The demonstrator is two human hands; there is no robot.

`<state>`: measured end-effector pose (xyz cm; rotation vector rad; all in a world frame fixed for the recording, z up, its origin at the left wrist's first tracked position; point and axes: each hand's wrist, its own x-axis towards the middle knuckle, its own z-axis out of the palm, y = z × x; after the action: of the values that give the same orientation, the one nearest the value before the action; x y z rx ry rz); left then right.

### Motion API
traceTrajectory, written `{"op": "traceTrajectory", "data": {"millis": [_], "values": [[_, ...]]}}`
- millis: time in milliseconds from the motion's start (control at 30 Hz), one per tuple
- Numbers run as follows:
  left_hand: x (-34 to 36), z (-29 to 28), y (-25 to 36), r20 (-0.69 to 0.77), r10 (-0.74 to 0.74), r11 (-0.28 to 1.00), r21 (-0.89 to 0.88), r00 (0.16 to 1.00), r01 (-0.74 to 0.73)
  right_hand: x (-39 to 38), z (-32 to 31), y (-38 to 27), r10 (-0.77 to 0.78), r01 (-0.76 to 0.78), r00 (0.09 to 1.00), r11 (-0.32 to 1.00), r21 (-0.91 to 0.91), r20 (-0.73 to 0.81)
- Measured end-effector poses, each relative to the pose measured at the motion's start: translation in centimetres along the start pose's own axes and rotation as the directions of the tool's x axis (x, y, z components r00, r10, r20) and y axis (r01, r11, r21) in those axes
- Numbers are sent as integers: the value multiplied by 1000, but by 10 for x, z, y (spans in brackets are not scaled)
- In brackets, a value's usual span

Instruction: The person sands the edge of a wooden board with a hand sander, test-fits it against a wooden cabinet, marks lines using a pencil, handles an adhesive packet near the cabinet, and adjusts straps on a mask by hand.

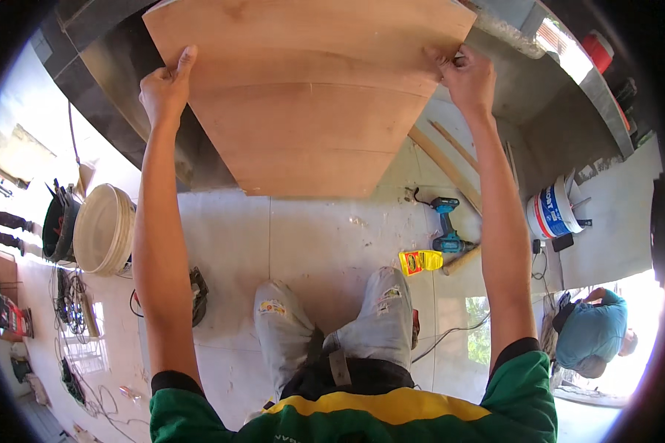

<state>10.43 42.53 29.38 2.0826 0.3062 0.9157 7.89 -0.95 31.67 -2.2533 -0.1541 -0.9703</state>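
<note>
A large reddish-brown plywood panel (303, 111) stands upright in front of me, against a grey concrete counter. My left hand (166, 87) grips its left edge near the top, the thumb lying on the panel's face. On the opposite edge my right hand (465, 74) is closed, with bent fingers on the panel's face. The panel's narrower-looking lower end is close to the tiled floor; I cannot tell whether it touches. Both arms are stretched forward, and I am crouched or kneeling in light grey trousers.
On the floor at right lie a blue cordless drill (448, 225), a yellow packet (421, 261) and wooden strips (447, 168). A white bucket (554, 210) stands farther right; a beige bucket (103, 229) and coiled cables (74, 303) are at left. A person in blue (591, 332) is at lower right.
</note>
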Motion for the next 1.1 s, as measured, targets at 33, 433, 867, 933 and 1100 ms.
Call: {"op": "traceTrajectory", "data": {"millis": [33, 433, 867, 933, 1100], "values": [[1, 1, -2, -20, -1, 999, 32, 1000, 2, 5, 1, 7, 17, -17, 1000, 1000, -3, 1], [8, -23, 6, 56, -175, 982, -68, 983, 178, 16, 4, 15, 31, -43, 995, 990, 133, 92], [21, -27, -4, 133, -16, 993, -111, 991, 31, 27, -1, 37, -13, 32, 995, 979, -200, 96], [21, -23, -11, 77, -11, 995, -97, 997, 18, 25, -5, 34, -36, 62, 992, 972, -228, 119], [11, -15, -18, -44, 80, 973, -211, 996, -87, 20, -1, 25, -21, 50, 990, 977, -208, 141]]}}
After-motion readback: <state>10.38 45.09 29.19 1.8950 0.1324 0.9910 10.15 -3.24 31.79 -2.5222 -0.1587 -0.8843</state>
